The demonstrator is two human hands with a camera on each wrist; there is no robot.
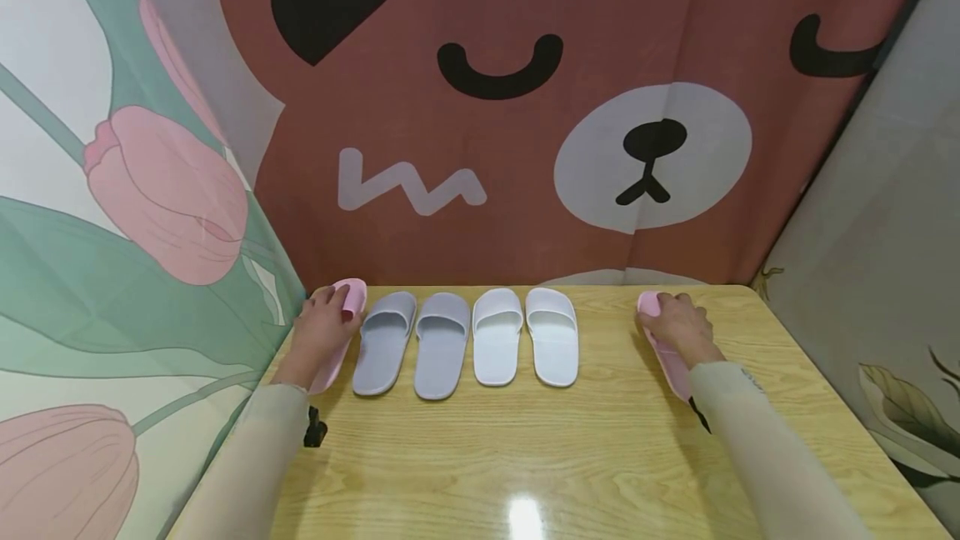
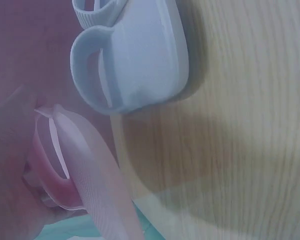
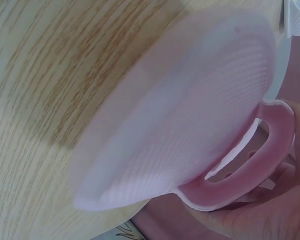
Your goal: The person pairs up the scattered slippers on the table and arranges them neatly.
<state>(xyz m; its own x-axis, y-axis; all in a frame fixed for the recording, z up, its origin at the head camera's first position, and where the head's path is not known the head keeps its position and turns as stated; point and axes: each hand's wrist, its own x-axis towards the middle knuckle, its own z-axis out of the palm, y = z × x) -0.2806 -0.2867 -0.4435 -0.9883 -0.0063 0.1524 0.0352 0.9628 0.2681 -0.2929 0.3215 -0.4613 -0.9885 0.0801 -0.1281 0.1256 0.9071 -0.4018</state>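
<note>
At the table's far left, my left hand (image 1: 321,327) grips a pink slipper (image 1: 352,297) by its strap end. In the left wrist view this pink slipper (image 2: 97,172) is tilted, with the hand (image 2: 12,165) around its strap. On the right side, my right hand (image 1: 681,327) holds the other pink slipper (image 1: 672,367) by its strap. The right wrist view shows that slipper's (image 3: 190,120) sole tilted over the wood, with the fingers and thumb about the strap. Nearest the left hand is a grey slipper (image 1: 378,357).
Beside it stands a second grey slipper (image 1: 441,361), then a white slipper (image 1: 495,357) and another white slipper (image 1: 557,352), all in a row along the back of the wooden table (image 1: 480,448). A bear-print curtain (image 1: 510,140) hangs behind; a tulip-print curtain (image 1: 172,315) borders the left.
</note>
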